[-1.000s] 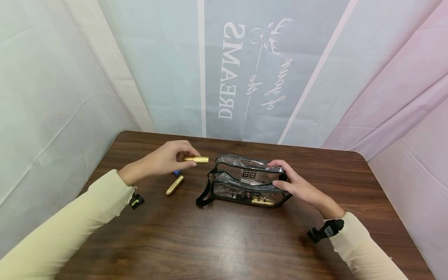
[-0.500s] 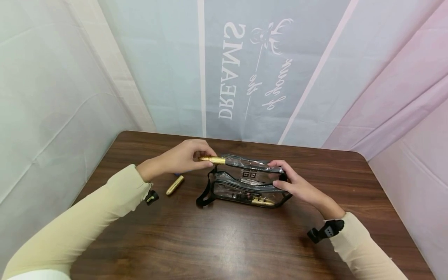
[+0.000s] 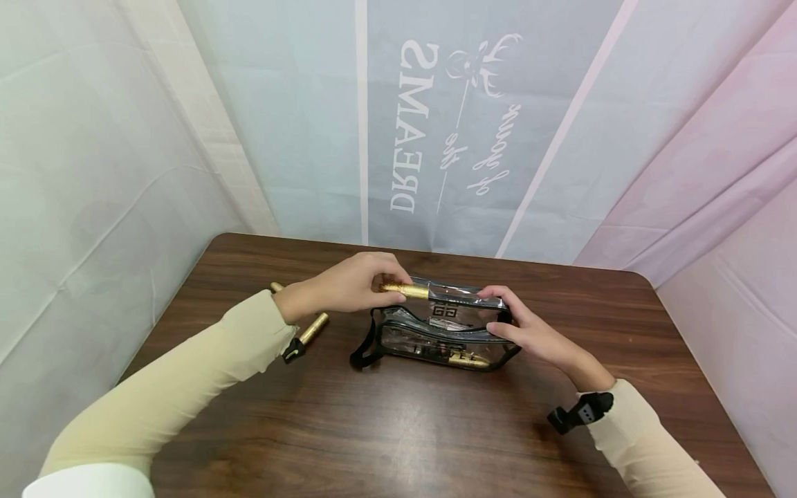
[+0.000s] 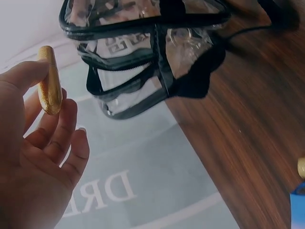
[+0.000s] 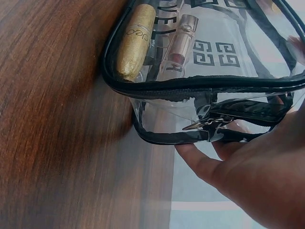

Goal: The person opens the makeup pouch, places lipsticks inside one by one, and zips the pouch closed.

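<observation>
The left hand pinches a gold tube at the top of the clear bag; its long axis runs roughly along the bag's length, free end pointing right; the right hand's fingers grip the bag's right end.

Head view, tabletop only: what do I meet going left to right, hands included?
Half-hidden gold piece, bullet-shaped gold tube, left hand pinching a second gold tube, black-trimmed clear bag, right hand.

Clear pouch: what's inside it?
Inside the clear pouch are a gold tube and a clear, reddish tube. A dark thing beside the gold tube is mostly covered, so unidentifiable; black trim hides some edges.
</observation>
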{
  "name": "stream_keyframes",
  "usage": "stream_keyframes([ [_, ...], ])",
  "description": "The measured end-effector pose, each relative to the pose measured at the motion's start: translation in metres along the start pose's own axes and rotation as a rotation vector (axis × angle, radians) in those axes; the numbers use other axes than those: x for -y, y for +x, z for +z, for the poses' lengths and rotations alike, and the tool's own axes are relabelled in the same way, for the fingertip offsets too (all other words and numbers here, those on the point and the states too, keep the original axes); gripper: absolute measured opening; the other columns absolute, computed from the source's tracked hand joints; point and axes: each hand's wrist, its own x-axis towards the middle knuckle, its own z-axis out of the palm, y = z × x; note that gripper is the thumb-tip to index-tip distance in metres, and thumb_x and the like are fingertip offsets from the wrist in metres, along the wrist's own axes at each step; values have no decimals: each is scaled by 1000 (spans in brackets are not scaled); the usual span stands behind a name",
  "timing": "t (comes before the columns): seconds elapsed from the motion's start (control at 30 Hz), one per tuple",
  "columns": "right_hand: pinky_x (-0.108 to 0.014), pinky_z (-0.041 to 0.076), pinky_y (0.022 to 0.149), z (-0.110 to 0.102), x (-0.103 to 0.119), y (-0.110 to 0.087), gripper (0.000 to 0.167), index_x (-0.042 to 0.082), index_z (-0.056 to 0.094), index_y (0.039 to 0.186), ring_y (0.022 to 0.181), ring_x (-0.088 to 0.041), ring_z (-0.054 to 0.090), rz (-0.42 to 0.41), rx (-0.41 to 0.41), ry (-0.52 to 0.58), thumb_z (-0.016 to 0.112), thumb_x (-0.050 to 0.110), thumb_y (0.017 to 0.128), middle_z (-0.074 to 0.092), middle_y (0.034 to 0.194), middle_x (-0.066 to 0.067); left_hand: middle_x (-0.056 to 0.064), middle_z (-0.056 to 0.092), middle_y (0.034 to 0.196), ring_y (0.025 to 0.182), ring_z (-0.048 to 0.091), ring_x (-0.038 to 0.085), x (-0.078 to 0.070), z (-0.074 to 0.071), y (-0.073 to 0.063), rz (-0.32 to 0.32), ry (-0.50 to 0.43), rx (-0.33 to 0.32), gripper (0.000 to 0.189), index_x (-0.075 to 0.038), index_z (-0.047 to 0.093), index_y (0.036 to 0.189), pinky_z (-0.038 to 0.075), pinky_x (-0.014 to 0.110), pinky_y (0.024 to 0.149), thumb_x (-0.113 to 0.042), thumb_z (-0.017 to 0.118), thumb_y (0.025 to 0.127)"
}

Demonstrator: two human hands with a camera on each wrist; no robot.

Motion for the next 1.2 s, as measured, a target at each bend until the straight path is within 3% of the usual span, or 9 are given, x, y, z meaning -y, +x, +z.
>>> stream_keyframes([
  [0.27,-24,48,96,-1,1,1,48,6,36,147,132,-40,49,-5,2,4,52,-3,102,32,151,-18,-8,64,97,80,53,7,-9,10,15,11,51,26,16,-16,76,111,47,25,70,-22,74,96],
  [0.47,-24,49,95,-4,2,2,48,7,36,147,131,-39,49,14,-5,4,53,-2,103,32,151,-18,-10,63,99,82,54,6,-13,17,24,-25,71,32,16,-19,75,112,47,25,73,-24,74,96],
  [0.8,-26,48,95,-6,3,6,48,7,34,148,131,-42,46,46,11,24,51,-1,104,31,152,-19,-9,65,99,81,54,6,-15,33,35,-7,123,5,14,-20,76,109,46,25,73,-25,74,96],
  [1.2,-25,48,93,-16,2,12,48,6,35,146,128,-38,48,35,21,35,54,0,102,34,148,-20,-5,68,104,81,57,6,-9,41,41,-16,100,-4,18,-16,76,112,47,25,72,-22,75,95],
])
